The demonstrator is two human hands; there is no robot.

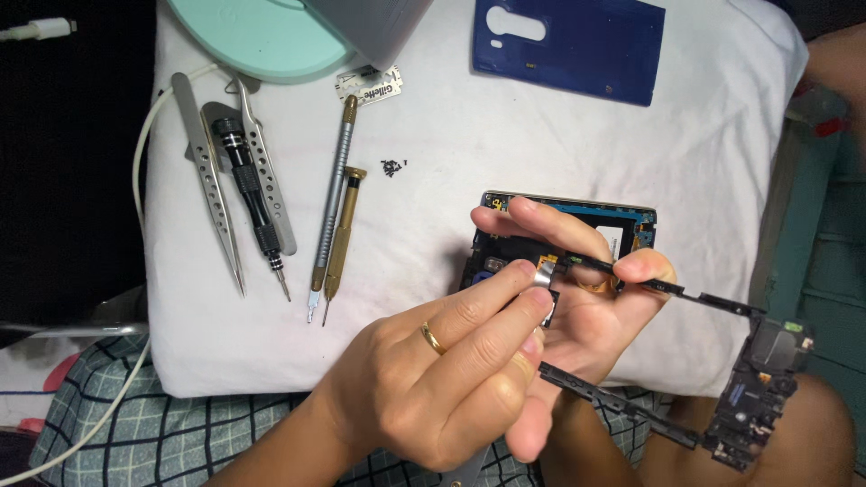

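**Phone teardown: both my hands on the opened handset, frame lifted off**

Far left on the white cloth [433, 153]: steel tweezers [209, 180], a black screwdriver [253, 203], then a grey-handled precision driver [332, 194] and a brass one [341, 236] side by side, tips toward me. Above them a mint round base [248, 32] and a razor blade [368, 86]. A small heap of tiny black screws [391, 167] sits loose near the drivers; they look easy to scatter.

Centre: my left hand [442, 379], ring on one finger, is closed in a pinch on a thin metal tool [542, 273], its flat tip pressed down into the phone body [559, 230]. Looks like a stiff blade, so a light touch only.

My right hand [586, 298] lies under and around the phone body, thumb and forefinger clamped on the black mid-frame [722, 352], which swings out to the right with small parts on its end. The hands touch each other over the phone.

Handling judgement: the frame is light, thin plastic, bendy along its long rails, probably snaps if twisted; best held by the rail edges, not the component end. Exposed board and orange flex are fragile, so grip the phone by its outer sides.

Top right: the blue back cover [568, 45] lies flat, well apart.
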